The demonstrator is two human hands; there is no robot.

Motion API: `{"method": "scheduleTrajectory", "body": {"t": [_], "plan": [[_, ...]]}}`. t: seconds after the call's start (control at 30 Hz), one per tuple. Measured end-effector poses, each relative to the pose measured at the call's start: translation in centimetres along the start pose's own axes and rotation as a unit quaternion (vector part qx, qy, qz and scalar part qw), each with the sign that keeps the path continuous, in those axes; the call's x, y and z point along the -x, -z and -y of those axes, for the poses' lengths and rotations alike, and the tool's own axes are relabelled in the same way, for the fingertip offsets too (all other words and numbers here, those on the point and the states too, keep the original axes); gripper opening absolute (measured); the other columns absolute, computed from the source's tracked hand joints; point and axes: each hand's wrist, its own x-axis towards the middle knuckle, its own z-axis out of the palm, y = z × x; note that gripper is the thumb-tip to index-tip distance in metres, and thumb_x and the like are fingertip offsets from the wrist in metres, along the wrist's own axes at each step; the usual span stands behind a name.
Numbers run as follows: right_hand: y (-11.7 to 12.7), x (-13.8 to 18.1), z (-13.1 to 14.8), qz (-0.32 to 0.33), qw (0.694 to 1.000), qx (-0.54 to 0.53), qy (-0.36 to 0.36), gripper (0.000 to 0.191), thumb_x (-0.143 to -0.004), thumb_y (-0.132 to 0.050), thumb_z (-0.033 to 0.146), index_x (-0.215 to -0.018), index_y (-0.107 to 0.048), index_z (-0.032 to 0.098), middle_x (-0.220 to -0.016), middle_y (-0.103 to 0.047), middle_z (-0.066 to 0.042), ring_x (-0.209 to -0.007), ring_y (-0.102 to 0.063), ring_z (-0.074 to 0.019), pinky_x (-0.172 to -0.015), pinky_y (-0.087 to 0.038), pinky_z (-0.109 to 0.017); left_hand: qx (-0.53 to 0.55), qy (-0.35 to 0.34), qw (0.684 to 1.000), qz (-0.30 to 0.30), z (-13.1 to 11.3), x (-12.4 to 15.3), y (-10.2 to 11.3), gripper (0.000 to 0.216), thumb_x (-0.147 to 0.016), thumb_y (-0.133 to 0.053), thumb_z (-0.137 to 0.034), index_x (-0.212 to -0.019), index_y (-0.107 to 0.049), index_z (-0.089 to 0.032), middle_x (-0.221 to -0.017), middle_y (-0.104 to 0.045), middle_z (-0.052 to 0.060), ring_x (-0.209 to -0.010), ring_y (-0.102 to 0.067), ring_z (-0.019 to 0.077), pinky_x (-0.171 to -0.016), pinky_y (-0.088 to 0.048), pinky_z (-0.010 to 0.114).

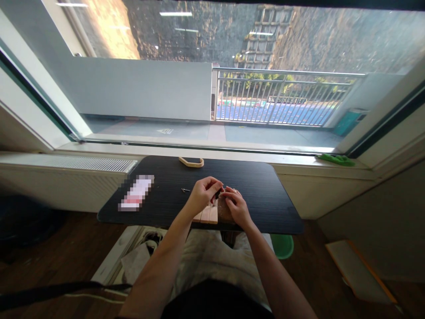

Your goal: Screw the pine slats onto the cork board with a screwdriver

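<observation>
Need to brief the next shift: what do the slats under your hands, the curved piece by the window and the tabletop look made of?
Slats: pale bare wood, probably unfinished, matte. Curved piece: same light wood look, with a thin bent shape. Tabletop: black, faint straight grain lines, likely laminate or painted board; cannot tell which.

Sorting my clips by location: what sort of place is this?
Probably a room in a home or office, at a small black table against a big window with a radiator beneath it and a railed balcony outside. Both hands work on small wooden slats.
</observation>
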Motion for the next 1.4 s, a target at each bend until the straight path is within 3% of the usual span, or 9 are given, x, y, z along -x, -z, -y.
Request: {"method": "scheduleTrajectory", "body": {"t": [0.23,0.33,0.53,0.8,0.97,1.17,1.4], "plan": [[0.0,0.0,0.0,-0.001,1.0,-0.003,0.003,0.026,-0.082,-0.054,0.027,-0.092,-0.078,0.027,-0.13,-0.067,-0.005,-0.13,-0.051,-0.0264,-0.118,-0.028,-0.051,0.013,0.019,0.998,0.067,0.2,-0.6,0.5,0.037,-0.077,-0.069,-0.049,-0.079,-0.072,-0.013,-0.066,-0.064,0.003,-0.044,-0.037,0.0055,-0.042,-0.024,0.021],[0.1,0.0,0.1,-0.001,1.0,-0.003,0.006,0.026,-0.082,-0.054,0.026,-0.092,-0.078,0.027,-0.13,-0.067,-0.005,-0.129,-0.052,-0.0259,-0.118,-0.028,-0.05,0.036,0.036,0.996,0.069,0.2,-0.9,0.8,0.039,-0.077,-0.068,-0.051,-0.079,-0.072,-0.012,-0.065,-0.062,0.004,-0.046,-0.036,0.0061,-0.044,-0.021,0.022],[0.1,0.0,0.2,-0.002,1.0,-0.003,0.007,0.027,-0.082,-0.054,0.026,-0.092,-0.078,0.027,-0.129,-0.067,-0.005,-0.128,-0.052,-0.0254,-0.118,-0.026,-0.05,0.038,0.052,0.993,0.096,0.1,-1.7,1.5,0.039,-0.08,-0.063,-0.051,-0.076,-0.07,-0.013,-0.066,-0.06,0.003,-0.052,-0.044,0.0088,-0.048,-0.026,0.022],[0.1,0.0,0.1,-0.004,1.0,-0.003,0.004,0.027,-0.081,-0.054,0.027,-0.092,-0.078,0.026,-0.129,-0.067,-0.006,-0.13,-0.051,-0.0267,-0.117,-0.028,-0.049,0.002,0.032,0.993,0.114,0.2,-2.0,0.7,0.043,-0.081,-0.062,-0.053,-0.079,-0.072,-0.011,-0.061,-0.058,0.001,-0.053,-0.044,0.0088,-0.05,-0.028,0.023],[0.0,0.0,0.1,-0.006,1.0,-0.004,-0.001,0.026,-0.08,-0.055,0.027,-0.092,-0.078,0.027,-0.129,-0.067,-0.005,-0.13,-0.05,-0.0273,-0.118,-0.027,-0.051,-0.039,-0.022,0.996,0.081,0.5,-1.5,0.4,0.041,-0.081,-0.065,-0.053,-0.092,-0.069,-0.013,-0.063,-0.065,0.001,-0.054,-0.052,0.0103,-0.052,-0.037,0.022],[0.0,0.1,0.2,-0.003,1.0,-0.001,-0.004,0.026,-0.081,-0.054,0.028,-0.092,-0.078,0.026,-0.13,-0.067,-0.005,-0.131,-0.05,-0.0277,-0.118,-0.026,-0.051,-0.017,-0.011,1.0,-0.011,1.2,-0.7,0.2,0.045,-0.073,-0.073,-0.056,-0.073,-0.052,-0.017,-0.067,-0.072,0.005,-0.045,-0.049,0.0071,-0.042,-0.035,0.017],[0.1,0.0,0.3,0.001,1.0,0.004,-0.002,0.028,-0.081,-0.053,0.026,-0.093,-0.078,0.026,-0.13,-0.067,-0.006,-0.13,-0.05,-0.0269,-0.118,-0.027,-0.05,-0.019,-0.031,0.996,-0.078,1.0,0.7,-0.3,0.041,-0.076,-0.072,-0.054,-0.074,-0.06,-0.015,-0.072,-0.073,0.005,-0.038,-0.049,0.0053,-0.037,-0.036,0.017]]}}
